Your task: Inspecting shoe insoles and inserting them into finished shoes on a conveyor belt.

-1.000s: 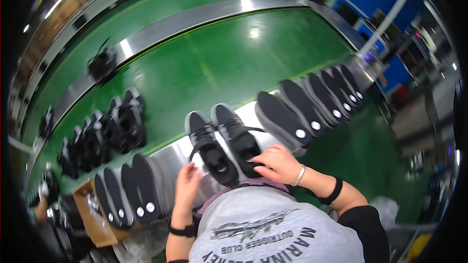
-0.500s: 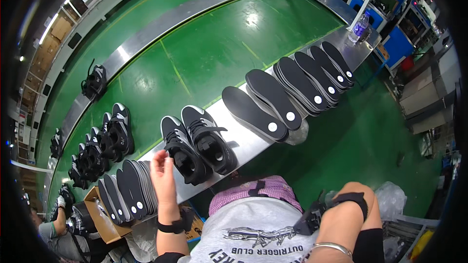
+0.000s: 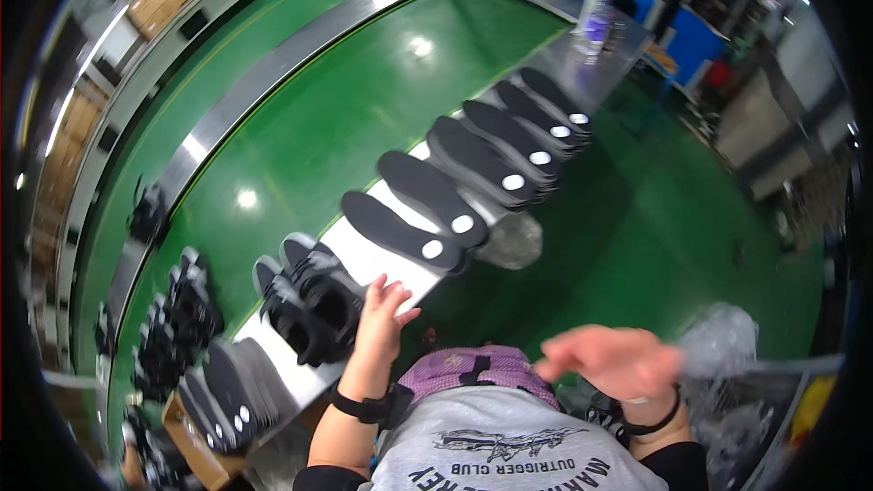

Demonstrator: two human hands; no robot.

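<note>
My left hand (image 3: 382,318) is raised over the bench's near edge with its fingers apart and nothing in it. Just left of it stands a pair of black sneakers with grey-white toes, a left shoe (image 3: 289,320) and a right shoe (image 3: 329,302). My right hand (image 3: 614,359) hovers in front of me to the right of my lap, blurred, its thumb and fingers apart and no object visible in it. Nearest to my left hand on the right lies a stack of black insoles (image 3: 391,229) with white round stickers at the heels.
More insole stacks (image 3: 477,159) run along the white bench toward a purple-labelled bottle (image 3: 597,25). Other insoles (image 3: 241,391) stand at the left beside a cardboard box (image 3: 195,455). Several sneakers (image 3: 182,305) sit on the green surface. A clear plastic bag (image 3: 514,241) hangs at the bench edge.
My left hand has moved from the left of the sneakers to their right side. My right hand has risen from beside my knee into view. The view has shifted and tilted.
</note>
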